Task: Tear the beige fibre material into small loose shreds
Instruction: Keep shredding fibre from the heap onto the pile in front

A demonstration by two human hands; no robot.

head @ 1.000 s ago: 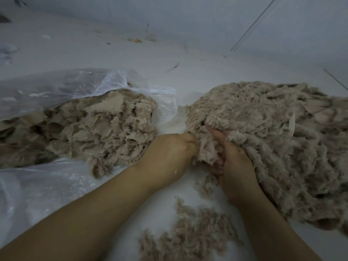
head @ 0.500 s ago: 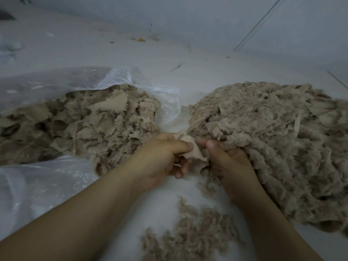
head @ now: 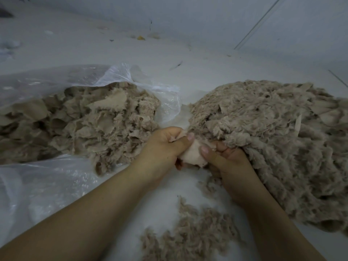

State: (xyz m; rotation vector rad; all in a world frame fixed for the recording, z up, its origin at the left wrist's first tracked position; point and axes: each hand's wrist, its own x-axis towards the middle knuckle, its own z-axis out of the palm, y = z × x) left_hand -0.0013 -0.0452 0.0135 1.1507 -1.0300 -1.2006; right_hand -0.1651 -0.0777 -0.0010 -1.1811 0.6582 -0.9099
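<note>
Fibre piece, pale and flat, now sits pinched between both thumbs and curled fingers, where a second ago the left hand and right hand were still digging at the edge of the big right-hand heap. It looks ready to tear. Shreds lie nearer; the bagged pile sits left.

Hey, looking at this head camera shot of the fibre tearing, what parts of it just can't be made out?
- Piece of fibre pinched by the left hand and right hand: whether it has begun to tear, hidden by both thumbs.
- Right hand's fingers: buried under the big pile.
- Big pile's far side: cut off by the right edge.
- Plastic bag: its full contents, cut off by the left edge.
- Specks by the wall: too small to identify.
</note>
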